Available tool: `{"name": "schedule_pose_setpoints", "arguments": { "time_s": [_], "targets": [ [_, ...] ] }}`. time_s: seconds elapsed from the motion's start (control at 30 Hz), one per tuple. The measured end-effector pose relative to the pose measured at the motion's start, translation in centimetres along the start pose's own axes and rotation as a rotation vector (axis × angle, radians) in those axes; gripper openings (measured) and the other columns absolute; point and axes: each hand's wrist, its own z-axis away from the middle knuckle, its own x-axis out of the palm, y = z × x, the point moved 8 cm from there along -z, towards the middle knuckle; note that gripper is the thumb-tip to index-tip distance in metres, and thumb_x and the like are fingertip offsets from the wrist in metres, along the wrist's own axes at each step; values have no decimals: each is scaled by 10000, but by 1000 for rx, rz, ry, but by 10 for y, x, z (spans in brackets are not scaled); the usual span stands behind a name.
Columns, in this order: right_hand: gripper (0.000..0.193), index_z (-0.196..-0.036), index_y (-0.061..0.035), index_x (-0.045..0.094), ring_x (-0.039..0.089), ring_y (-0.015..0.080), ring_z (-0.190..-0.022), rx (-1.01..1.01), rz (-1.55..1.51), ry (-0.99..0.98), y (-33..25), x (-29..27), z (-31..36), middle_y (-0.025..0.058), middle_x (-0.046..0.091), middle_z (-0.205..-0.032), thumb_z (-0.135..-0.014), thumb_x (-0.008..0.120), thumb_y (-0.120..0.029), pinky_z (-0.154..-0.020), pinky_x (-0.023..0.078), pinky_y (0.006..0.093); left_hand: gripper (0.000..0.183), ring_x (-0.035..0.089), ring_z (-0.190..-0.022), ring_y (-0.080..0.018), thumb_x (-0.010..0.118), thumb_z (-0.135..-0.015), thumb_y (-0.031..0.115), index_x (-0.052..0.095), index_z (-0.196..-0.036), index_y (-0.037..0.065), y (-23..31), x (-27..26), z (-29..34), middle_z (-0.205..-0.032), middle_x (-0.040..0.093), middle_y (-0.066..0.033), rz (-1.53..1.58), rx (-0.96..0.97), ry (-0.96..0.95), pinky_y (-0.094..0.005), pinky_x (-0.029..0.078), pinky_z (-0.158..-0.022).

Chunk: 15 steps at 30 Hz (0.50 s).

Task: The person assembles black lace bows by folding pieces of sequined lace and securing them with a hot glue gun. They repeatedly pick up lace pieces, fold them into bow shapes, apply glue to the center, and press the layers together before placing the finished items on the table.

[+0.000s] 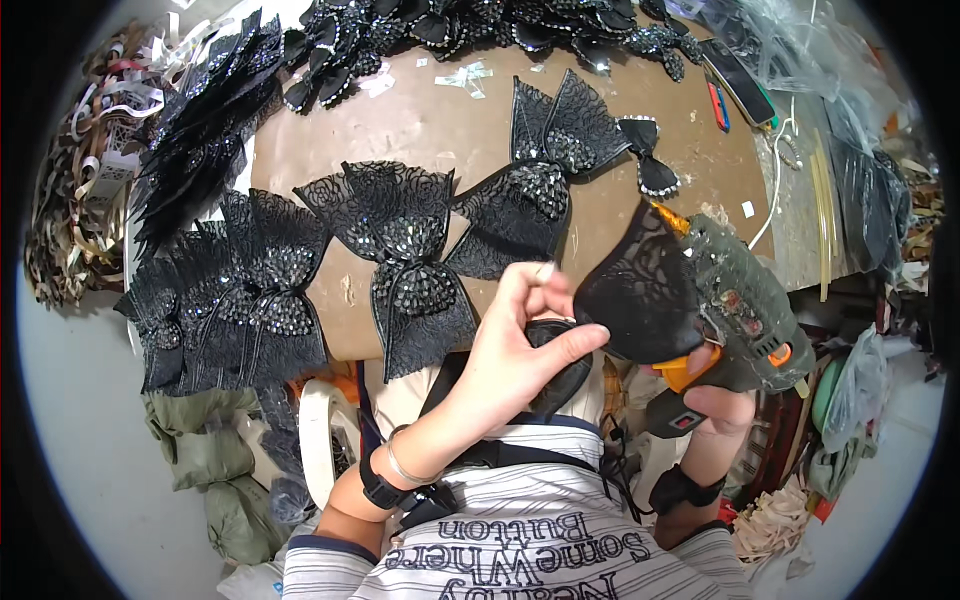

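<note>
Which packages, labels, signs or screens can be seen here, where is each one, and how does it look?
Phone: far right of the brown table, long dark rectangle, screen dark.
Label on the glue gun: small patch on its side in the right hand, too blurred to describe.
Clear plastic bags: top right corner, crumpled, transparent.
Printed lettering: on the person's striped shirt, dark on white.

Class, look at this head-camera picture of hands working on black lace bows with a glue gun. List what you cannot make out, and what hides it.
1. Glue gun nozzle tip: head view, hidden behind the black lace piece.
2. Right hand: mostly covered by the glue gun; only fingers at the trigger show.
3. Lower end of the lace piece: covered by the left hand.
4. Items at the table far edge: cut off and bent by the fisheye rim.
</note>
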Motion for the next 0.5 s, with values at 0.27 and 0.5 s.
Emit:
{"name": "schedule_pose_setpoints", "arguments": {
  "time_s": [0.27, 0.5],
  "targets": [
    [369, -975, -12, 520, 542, 381, -1081, -131, -154, 27, -33, -4, -8, 198, 534, -1065, -614, 586, 30, -894, 524, 449, 247, 568, -907, -60, 698, -848, 76, 632, -1068, -17, -3, 10, 3, -1007, 651, -54, -30, -182, -95, -217, 465, -826],
    [260, -930, -27, 485, 538, 382, -1104, -168, -311, 115, -37, -42, -5, 202, 509, -1032, -685, 569, -15, -923, 535, 450, 490, 606, -980, -97, 668, -860, 27, 481, -1308, -45, -10, 36, -3, -1100, 652, -79, 69, -305, -186, -241, 483, -893]
  ]
}}
